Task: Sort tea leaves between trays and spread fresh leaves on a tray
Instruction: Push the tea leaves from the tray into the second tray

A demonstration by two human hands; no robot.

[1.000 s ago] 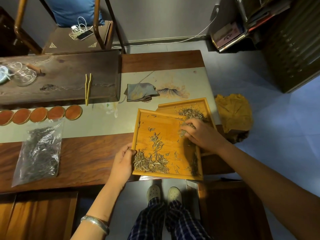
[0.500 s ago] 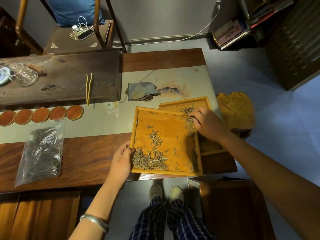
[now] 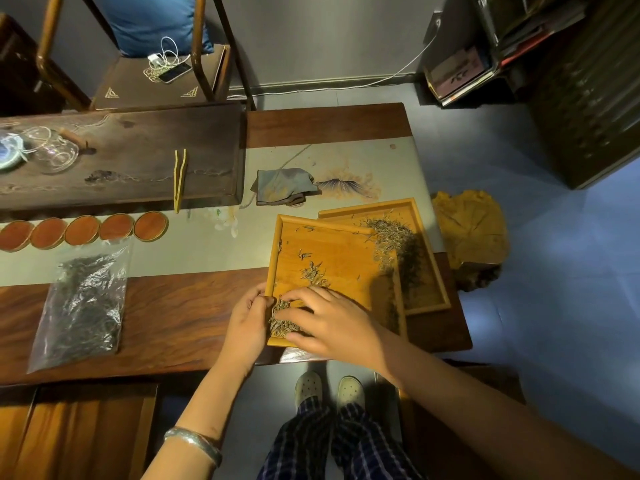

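Two yellow wooden trays lie at the table's right end. The near tray point(image 3: 341, 249) overlaps the far tray point(image 3: 420, 237). A heap of pale tea leaves point(image 3: 389, 235) lies in the far tray. A smaller pile of leaves point(image 3: 282, 318) sits in the near tray's front left corner, and a few loose leaves point(image 3: 313, 271) lie mid-tray. My left hand point(image 3: 244, 323) grips the near tray's left rim at that corner. My right hand point(image 3: 332, 323) rests on the corner pile with its fingers curled over the leaves.
A clear bag of dark tea point(image 3: 83, 306) lies at the left. Several round orange coasters point(image 3: 83, 230) line the cloth runner. A dark wooden tea board point(image 3: 121, 157) carries tongs point(image 3: 180, 178) and glassware point(image 3: 52, 150). A folded grey cloth point(image 3: 284, 187) lies beyond the trays, a yellow stool point(image 3: 469, 226) to the right.
My right hand has left the far tray's leaf heap and come down and left onto the pile in the near tray's front left corner. The left hand kept its hold on the rim.
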